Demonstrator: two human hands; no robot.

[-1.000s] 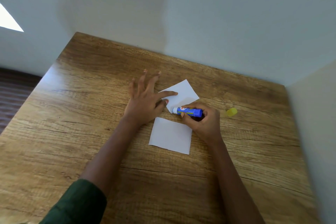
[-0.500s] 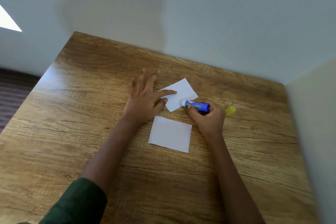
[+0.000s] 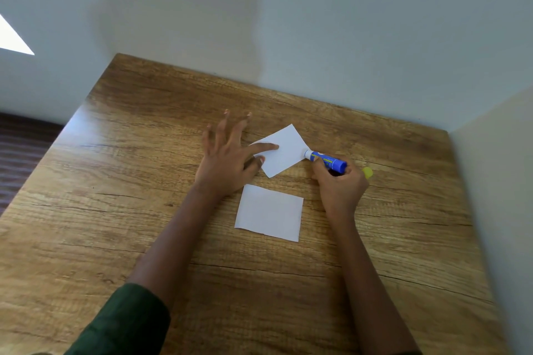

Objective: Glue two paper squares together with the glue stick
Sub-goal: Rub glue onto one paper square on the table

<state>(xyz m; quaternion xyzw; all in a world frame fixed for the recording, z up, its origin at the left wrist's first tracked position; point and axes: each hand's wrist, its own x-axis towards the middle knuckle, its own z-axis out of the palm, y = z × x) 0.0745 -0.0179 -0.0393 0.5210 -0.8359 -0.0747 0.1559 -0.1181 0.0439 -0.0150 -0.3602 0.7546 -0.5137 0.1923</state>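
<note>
White far paper square [image 3: 281, 150] lies tilted on the tabletop [image 3: 144, 181], pinned at its left side by the left hand [image 3: 230, 158]: index finger and thumb flat on the sheet, other fingers splayed, gripping nothing. Right hand [image 3: 339, 184] has its grip clenched around the blue glue stick [image 3: 326, 159], white tip at the sheet's right corner edge. Second paper square [image 3: 269, 212] sits just below, apart from the first, untouched. Yellow cap [image 3: 367, 172] rests beside the right hand (partly hidden behind it).

Judgement: glue application under way, joining not yet done.

Risks:
- tip runs off the corner, so glue lands on the wood
- only one side is pinned, so a dragging stroke could crease or rotate the sheet
- patchy coverage means a weak bond
- the cap could get knocked and roll
</note>
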